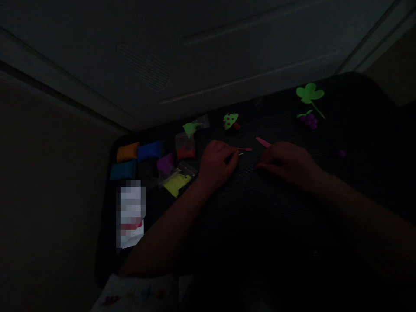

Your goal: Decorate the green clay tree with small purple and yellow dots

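Note:
The scene is very dark. My left hand (217, 164) rests on a black ribbed mat (260, 203) with its fingers curled; a thin pink tool (244, 149) pokes out past its fingertips. My right hand (286, 162) lies beside it, fingers closed, and a pink stick (263, 142) shows just above its knuckles. Whether either hand grips its tool I cannot make out. Small bags of coloured clay lie left of my left hand: orange (127, 152), blue (148, 150), teal (122, 170), purple (165, 163), yellow (176, 183), red (185, 149), green (192, 127).
Finished clay shapes sit at the mat's far side: a green spotted piece (231, 121), a green clover leaf (310, 94) and a purple grape bunch (308, 120). A small purple bit (341, 153) lies at right. A white packet (131, 214) lies at left. A pale door panel (208, 56) stands behind.

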Available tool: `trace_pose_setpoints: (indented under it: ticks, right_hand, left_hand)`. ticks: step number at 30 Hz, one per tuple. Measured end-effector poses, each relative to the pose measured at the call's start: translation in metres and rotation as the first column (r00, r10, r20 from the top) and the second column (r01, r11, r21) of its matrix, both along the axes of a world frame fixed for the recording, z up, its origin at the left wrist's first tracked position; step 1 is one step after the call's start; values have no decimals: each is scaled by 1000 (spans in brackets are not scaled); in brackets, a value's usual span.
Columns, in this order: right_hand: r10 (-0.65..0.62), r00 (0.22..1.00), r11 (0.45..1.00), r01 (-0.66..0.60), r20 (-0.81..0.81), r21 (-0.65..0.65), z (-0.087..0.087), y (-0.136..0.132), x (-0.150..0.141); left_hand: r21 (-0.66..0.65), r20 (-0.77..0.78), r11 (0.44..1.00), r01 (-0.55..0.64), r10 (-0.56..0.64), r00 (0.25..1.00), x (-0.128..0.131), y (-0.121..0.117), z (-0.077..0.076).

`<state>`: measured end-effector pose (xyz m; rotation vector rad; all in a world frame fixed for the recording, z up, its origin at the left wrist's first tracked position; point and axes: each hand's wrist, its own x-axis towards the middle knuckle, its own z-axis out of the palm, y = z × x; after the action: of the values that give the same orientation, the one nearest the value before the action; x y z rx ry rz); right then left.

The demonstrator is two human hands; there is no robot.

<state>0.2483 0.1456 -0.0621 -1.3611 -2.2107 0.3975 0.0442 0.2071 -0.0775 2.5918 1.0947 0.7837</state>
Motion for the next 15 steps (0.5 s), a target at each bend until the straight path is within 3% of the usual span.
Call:
trace_pose_setpoints:
  ticks: [15]
  right_hand:
    - [-32,999,999,32,-5,-9,2,-1,-2]
  left_hand:
    - [-11,13,1000,6,-5,1000,-1,0,0]
